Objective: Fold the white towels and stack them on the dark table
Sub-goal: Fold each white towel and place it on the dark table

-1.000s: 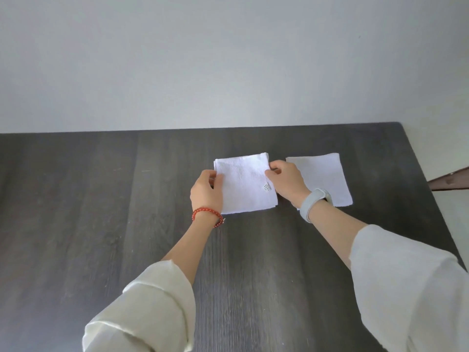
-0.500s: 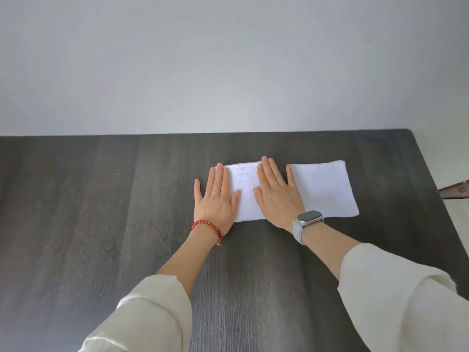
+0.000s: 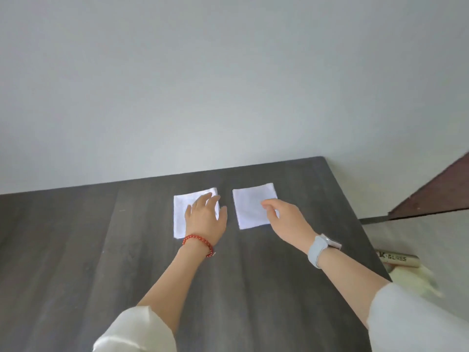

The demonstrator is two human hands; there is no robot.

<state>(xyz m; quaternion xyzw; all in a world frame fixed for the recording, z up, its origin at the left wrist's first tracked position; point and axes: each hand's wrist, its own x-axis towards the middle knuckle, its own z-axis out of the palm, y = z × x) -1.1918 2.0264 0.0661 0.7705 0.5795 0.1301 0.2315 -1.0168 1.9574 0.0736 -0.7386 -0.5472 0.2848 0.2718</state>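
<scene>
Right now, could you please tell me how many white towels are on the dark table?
2. One folded towel lies under the left hand; the other towel lies apart to its right, beneath the right hand. None appears hidden.

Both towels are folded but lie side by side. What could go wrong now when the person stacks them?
1. The left hand lies flat on the left towel; dragging instead of lifting may open its fold.
2. The right hand hovers over the right towel with loosely curled fingers; pinching only the top layer could unfold it.
3. The right towel lies nearer the right edge of the dark table; a careless sweep might push it off.
</scene>
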